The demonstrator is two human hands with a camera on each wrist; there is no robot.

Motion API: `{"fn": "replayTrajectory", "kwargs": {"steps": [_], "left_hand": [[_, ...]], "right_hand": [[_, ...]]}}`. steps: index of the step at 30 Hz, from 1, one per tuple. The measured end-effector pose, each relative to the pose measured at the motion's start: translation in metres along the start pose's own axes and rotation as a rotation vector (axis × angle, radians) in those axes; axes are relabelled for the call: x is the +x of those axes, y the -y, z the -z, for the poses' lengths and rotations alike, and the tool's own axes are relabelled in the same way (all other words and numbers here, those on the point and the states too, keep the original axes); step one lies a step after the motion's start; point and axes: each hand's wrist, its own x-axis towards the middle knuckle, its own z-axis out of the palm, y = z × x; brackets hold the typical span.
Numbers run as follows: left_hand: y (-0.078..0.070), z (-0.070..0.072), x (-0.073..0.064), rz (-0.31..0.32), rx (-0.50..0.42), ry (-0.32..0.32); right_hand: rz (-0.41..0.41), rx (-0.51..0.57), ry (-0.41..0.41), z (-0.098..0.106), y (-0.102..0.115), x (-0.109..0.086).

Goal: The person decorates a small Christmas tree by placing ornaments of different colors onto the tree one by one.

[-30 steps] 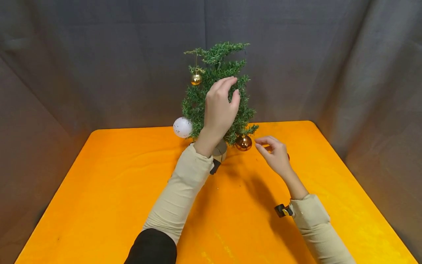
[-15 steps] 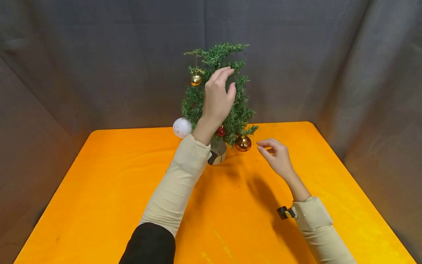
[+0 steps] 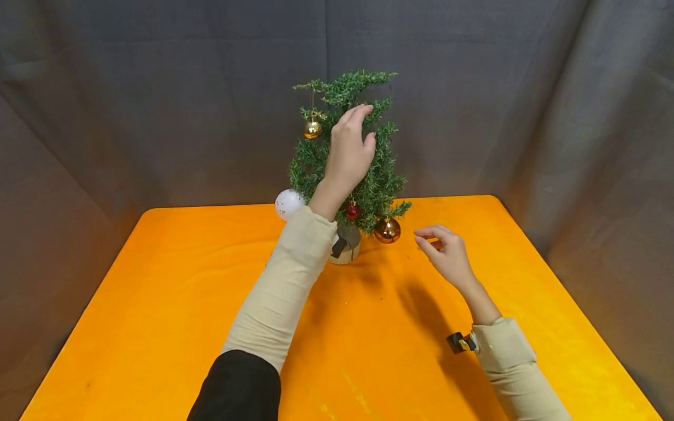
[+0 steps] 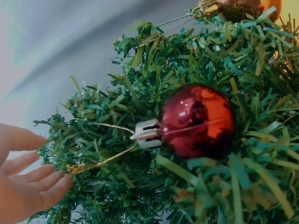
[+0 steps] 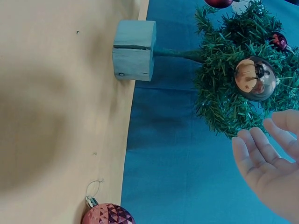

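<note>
A small green artificial Christmas tree stands on the orange-covered table. My left hand is in front of its upper branches, fingers and thumb apart. In the left wrist view the fingertips are right at the gold cord of a shiny red bauble, which lies among the branches. My right hand hovers right of a bronze bauble hanging low on the tree, fingers loosely bent around nothing. The right wrist view shows that palm turned up, apart from the bauble.
A gold bauble hangs at the tree's upper left, and a speckled white ball lower left. A small red bauble hangs below my left hand. The tree has a wooden block base. A faceted pinkish-red bauble lies on the table.
My left hand has risen slightly over the tree, uncovering the small red bauble beneath the wrist. My right hand has drawn a little right and down, away from the bronze bauble.
</note>
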Motion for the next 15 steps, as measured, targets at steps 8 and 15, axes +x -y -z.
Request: {"fn": "replayTrajectory", "kwargs": {"steps": [8,15], "left_hand": [[0.002,-0.001,0.003,0.014,0.020,0.006],[0.006,-0.001,0.004,0.017,0.006,-0.014]], "right_hand": [[-0.102,-0.129,0.020,0.007,0.055,0.003],[-0.109,-0.123,0.001,0.015,0.044,0.002]]}}
